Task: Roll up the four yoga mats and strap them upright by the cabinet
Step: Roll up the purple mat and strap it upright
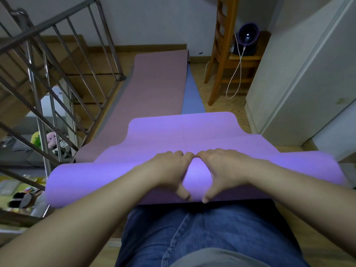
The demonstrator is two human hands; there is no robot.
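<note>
Head view, looking down over the knees. Purple mat (96,180) lies crosswise on the floor (221,105), close in front of the jeans (202,237). Its near part is wound into a thick roll and the far part lies flat, ending in a rounded edge. Left hand (167,170) and right hand (225,168) sit side by side at mid-roll, with the index fingertips touching. On both hands the fingers curl over the top and far side of the roll, and the thumbs press on its near face, so each hand grips the purple mat. The roll ends are blurred. Under the flat part, the pink mat (159,83) runs lengthwise away to the far wall, unrolled. The blue mat (191,97) lies under the pink one, showing as a strip along its right edge, also unrolled. The cabinet (308,74), white, stands to the right, and the right end of the roll is near its base. A wooden chair (221,54) stands between the cabinet and the mats, against the far wall. A dark round device (247,38) sits on its seat, and a white cable (237,74) hangs from it in a loop. A metal railing (57,64) borders the left side, close along the pink mat's left edge. Soft toys (44,139) show through the bars, on a lower level.
</note>
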